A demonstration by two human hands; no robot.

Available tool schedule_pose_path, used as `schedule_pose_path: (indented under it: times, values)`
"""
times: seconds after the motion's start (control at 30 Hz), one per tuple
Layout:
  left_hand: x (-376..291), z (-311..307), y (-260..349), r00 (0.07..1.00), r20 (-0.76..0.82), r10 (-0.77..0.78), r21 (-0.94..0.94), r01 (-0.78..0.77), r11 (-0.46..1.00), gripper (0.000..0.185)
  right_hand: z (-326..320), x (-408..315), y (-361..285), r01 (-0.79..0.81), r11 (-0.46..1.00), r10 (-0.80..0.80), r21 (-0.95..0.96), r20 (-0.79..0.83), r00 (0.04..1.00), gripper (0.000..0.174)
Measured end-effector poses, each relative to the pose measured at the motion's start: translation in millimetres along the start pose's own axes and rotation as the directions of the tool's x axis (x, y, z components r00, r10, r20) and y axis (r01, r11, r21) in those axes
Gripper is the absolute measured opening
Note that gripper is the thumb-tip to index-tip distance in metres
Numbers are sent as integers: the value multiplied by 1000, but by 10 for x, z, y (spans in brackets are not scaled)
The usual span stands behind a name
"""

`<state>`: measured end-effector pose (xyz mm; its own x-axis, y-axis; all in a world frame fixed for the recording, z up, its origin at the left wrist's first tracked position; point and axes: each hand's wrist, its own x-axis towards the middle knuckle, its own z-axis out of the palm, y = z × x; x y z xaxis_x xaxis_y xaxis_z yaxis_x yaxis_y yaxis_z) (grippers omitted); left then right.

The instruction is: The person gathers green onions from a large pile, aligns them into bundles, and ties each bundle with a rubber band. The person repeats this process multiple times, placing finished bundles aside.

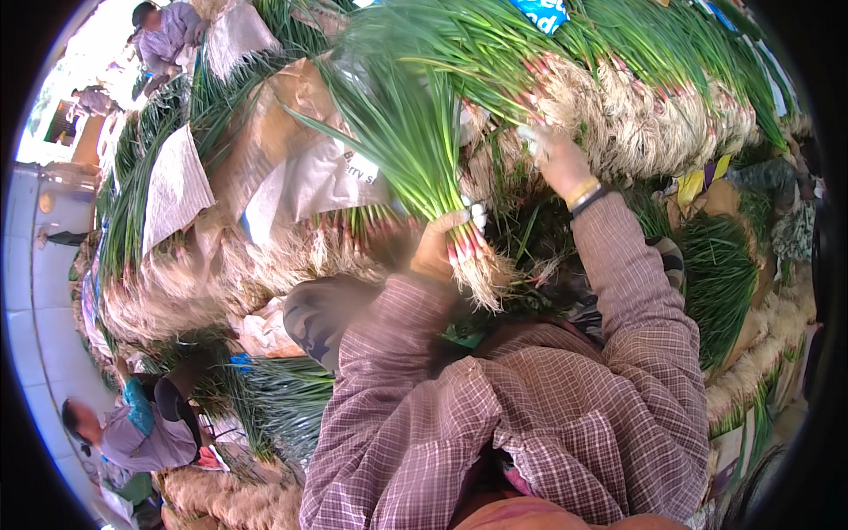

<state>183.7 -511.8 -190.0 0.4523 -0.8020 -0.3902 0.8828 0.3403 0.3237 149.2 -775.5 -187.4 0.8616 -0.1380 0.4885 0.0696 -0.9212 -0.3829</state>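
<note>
My left hand (437, 246) is closed around a bunch of green onions (417, 159), just above their pinkish-white bases. The long green leaves fan up and away from me, while the pale roots hang below my fist. My right hand (560, 162) reaches to the near edge of a large heap of green onions (457, 40), its fingertips by the pink stems and root ends. White wrappings cover fingertips on both hands. Whether the right fingers pinch a stem is too blurred to tell.
More onions lie to the left, partly under paper sacking (298, 165) bearing print. Loose trimmings (530, 232) lie between my knees. Further bundles (719, 278) lie at right. One person (146, 424) sits at lower left and another (165, 40) at upper left.
</note>
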Motion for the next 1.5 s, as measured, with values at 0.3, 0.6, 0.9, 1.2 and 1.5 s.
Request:
schedule_pose_path:
  times: [0.3, 0.6, 0.9, 1.2, 1.5]
  values:
    - [50, -87, -40, 989, 146, -26, -15, 29, 999, 25, -266, -170, -294, -125, 955, 183, -271, 203, 962, 21]
    - [77, 122, -165, 984, -149, 93, 253, -53, 966, 20, -469, -455, -954, 376, 878, -272, -296, 338, 901, 9]
    - [9, 71, -147, 991, -110, 79, 280, -46, 959, 21, 222, -329, -592, -180, 793, -128, 582, 448, 885, 37]
    - [13, -95, -138, 998, -31, -58, 35, 59, 998, 21, 73, -444, -270, -237, 965, 213, -113, 863, 459, 34]
    - [-50, 18, 9, 989, 48, 138, -107, -132, 985, 18, 14, 708, 64, -164, 876, 314, -454, 279, 908, 21]
